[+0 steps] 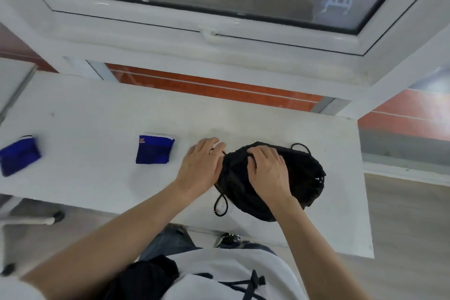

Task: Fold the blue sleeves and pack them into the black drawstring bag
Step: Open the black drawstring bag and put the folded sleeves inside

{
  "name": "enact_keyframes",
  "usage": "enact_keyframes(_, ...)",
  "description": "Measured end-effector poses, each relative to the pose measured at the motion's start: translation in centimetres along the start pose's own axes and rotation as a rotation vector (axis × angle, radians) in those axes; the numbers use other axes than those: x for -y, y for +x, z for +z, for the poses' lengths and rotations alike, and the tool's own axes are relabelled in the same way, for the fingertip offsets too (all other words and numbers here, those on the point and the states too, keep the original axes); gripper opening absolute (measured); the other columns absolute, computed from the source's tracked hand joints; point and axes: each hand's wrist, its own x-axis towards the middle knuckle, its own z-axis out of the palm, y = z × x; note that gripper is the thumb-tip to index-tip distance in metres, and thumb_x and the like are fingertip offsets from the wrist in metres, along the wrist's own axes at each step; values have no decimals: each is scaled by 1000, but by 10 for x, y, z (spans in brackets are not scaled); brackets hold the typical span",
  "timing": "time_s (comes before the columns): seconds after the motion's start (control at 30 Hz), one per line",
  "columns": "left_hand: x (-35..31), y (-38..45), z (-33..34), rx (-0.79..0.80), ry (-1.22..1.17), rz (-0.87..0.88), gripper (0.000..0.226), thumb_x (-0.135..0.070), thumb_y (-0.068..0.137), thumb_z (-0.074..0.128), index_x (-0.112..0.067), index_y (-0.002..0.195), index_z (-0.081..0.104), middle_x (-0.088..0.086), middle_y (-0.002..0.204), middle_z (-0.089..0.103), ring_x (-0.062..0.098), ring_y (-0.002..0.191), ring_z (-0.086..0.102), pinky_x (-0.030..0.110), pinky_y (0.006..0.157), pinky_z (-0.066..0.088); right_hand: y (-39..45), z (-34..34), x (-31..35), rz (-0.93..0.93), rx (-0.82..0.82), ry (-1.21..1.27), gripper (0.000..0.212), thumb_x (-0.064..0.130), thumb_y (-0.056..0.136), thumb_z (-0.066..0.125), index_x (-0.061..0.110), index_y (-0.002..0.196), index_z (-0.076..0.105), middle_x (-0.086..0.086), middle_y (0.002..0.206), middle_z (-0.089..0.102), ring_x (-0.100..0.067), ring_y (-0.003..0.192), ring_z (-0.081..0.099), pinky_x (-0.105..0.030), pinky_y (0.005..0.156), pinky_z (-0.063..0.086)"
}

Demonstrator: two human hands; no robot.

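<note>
Our right hand (267, 173) pinching the black drawstring bag (292, 178), left hand (202, 165) gripping its nine-o'clock edge, two folded blue sleeves (155, 149) (19, 156) lying farther toward nine o'clock on the white table (97, 117).

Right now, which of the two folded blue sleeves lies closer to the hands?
The blue sleeve with the white edge, just left of the left hand at the black bag. The other sleeve sits far off at the table's left end.

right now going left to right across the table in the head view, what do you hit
folded blue sleeve at the left edge → second folded blue sleeve → left hand → right hand, resting on the black drawstring bag, which extends farthest right
</note>
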Motion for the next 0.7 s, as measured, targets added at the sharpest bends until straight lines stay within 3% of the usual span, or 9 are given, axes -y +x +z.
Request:
enact_keyframes(0.27,128,-47,-20,102,92,-228,39,-33,102,44,-15,135,54,4,133,57,26,120,56,40,92,50,49,70,117,-101,237,40,23,20,99,57,18,119,68,2,119,67,-25,111,60,-41,88,51)
enact_keyframes(0.47,240,-87,-40,186,99,-343,40,-32,103,42,-15,139,51,5,136,55,27,123,53,41,96,46,75,137,215,-109,433,30,27,23,103,49,19,127,62,1,130,61,-23,119,55,-38,95,48)
enact_keyframes(0.7,325,-108,-41,314,115,-326,43,-34,106,36,-15,144,46,6,143,50,27,129,48,40,101,43,91,203,254,56,616,-57,43,22,102,54,17,145,47,-9,159,31,-32,146,29,-45,107,45)
